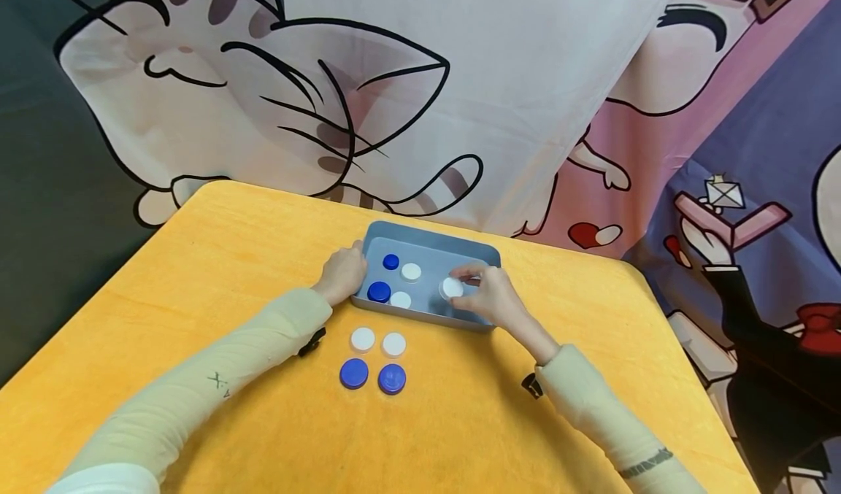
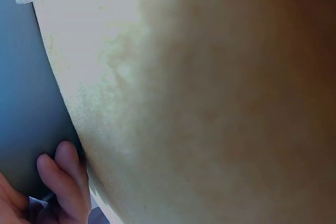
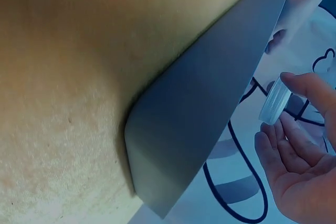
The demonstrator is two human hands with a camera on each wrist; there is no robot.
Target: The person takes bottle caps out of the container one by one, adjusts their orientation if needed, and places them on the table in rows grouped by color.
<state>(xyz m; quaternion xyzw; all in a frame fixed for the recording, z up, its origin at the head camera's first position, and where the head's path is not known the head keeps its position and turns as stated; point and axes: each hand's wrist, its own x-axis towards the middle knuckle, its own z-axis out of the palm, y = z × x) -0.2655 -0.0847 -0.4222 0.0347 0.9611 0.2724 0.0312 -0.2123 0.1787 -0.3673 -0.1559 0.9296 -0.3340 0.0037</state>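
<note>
A grey-blue tray (image 1: 482, 248) sits on the yellow table (image 1: 197, 275). My left hand (image 1: 343, 275) grips the tray's left wall, fingers curled against the tray wall (image 2: 31, 129). My right hand (image 1: 489, 295) pinches a white bottle cap (image 1: 452, 287) over the tray's right part; in the right wrist view the cap (image 3: 274, 102) sits between fingertips beside the tray's outer wall (image 3: 210, 108). Inside the tray lie a small blue cap (image 1: 390, 262), a larger blue cap (image 1: 379, 292) and two white caps (image 1: 411, 271) (image 1: 401, 300).
In front of the tray, two white caps (image 1: 363, 339) (image 1: 394, 344) and two blue caps (image 1: 354, 373) (image 1: 392, 379) lie in a square on the table. A cartoon-print cloth (image 1: 394, 78) hangs behind the table. The table's edges run left and right of my arms.
</note>
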